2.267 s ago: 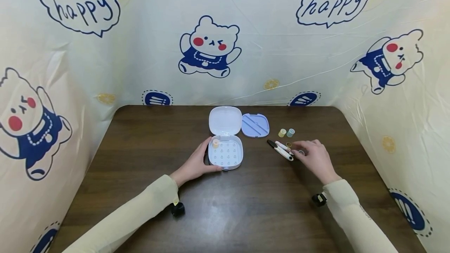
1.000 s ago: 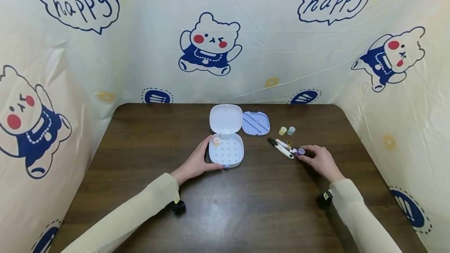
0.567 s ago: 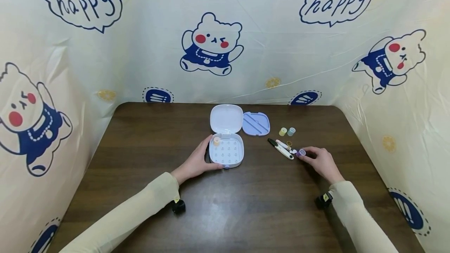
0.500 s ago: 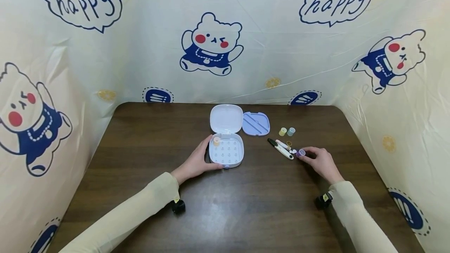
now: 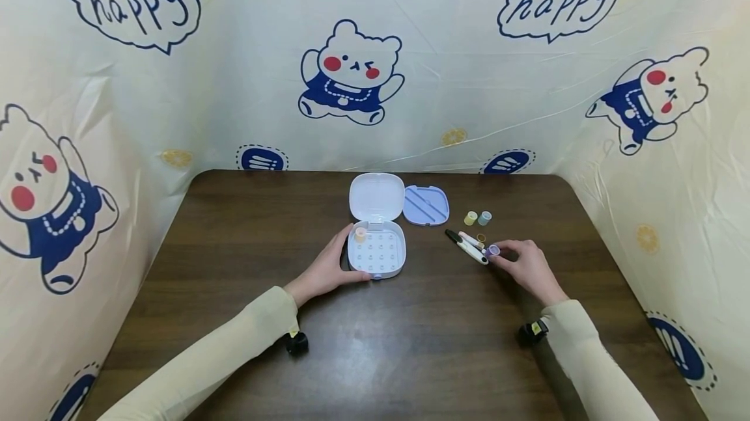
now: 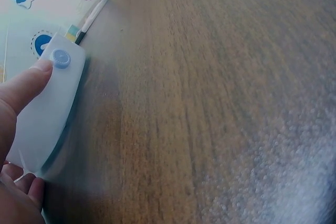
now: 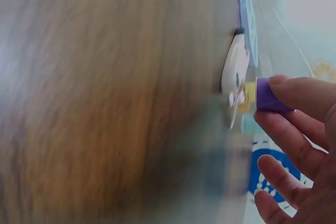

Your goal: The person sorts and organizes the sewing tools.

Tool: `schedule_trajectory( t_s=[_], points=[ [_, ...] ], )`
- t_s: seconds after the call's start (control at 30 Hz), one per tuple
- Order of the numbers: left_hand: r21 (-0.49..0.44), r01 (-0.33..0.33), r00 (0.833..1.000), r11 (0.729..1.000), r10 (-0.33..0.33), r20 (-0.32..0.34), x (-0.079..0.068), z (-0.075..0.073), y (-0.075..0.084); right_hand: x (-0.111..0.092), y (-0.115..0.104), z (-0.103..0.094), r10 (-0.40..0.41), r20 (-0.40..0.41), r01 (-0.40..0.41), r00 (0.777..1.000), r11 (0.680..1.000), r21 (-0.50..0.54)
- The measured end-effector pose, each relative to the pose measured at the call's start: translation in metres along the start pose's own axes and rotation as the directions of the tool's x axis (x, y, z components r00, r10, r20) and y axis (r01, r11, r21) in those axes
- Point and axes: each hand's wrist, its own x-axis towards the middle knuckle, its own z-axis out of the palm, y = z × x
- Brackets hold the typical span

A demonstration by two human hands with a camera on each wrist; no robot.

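My left hand (image 5: pixel 322 270) holds the open white-and-pale-blue sewing box (image 5: pixel 394 266) by its left side, thumb at the front beside the round catch (image 6: pixel 61 59). Rows of small pegs fill the box floor, and a peach thread spool (image 5: pixel 360 235) sits at the back left corner. Between thumb and fingertips, my right hand (image 5: pixel 530 270) pinches a purple thread spool (image 7: pixel 266 96), raised off the table in the right wrist view. Just left of that spool lie a slim white tool with a black end (image 5: pixel 469 248) and a smaller pinkish-white stick (image 5: pixel 471 239).
Behind the right hand stand a yellow spool (image 5: pixel 471 218) and a blue spool (image 5: pixel 484 218), with a small gold ring (image 5: pixel 481 238) in front of them. A lilac tray (image 5: pixel 426 205) with diagonal ridges lies right of the box's raised lid (image 5: pixel 377 196). A printed cloth hangs around the table.
My right hand has picked up the purple spool and moved it slightly left, towards the white tool. The left hand keeps its place on the box.
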Motion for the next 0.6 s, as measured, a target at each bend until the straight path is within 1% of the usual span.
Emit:
schedule_trajectory(
  t_s=[0.07, 0.23, 0.4, 0.6],
  points=[
    [0.0, 0.001, 1.0, 1.0, -0.001, 0.001, 0.0, 0.0, 0.0, 0.001, -0.005, 0.001, -0.013, -0.007, 0.013, 1.0, 1.0, -0.002],
    [-0.003, 0.004, 1.0, 1.0, -0.004, 0.003, -0.001, 0.0, 0.001, 0.003, -0.018, 0.002, -0.015, -0.011, 0.015, 1.0, 1.0, 0.002],
    [-0.003, 0.007, 1.0, 1.0, -0.007, 0.003, -0.001, 0.0, 0.002, 0.005, -0.034, 0.004, -0.07, -0.027, 0.07, 0.997, 0.998, -0.001],
    [0.0, 0.009, 1.0, 1.0, -0.009, 0.004, -0.001, -0.001, 0.003, 0.009, -0.052, 0.009, -0.121, -0.007, 0.121, 0.993, 0.993, -0.005]
  ],
)
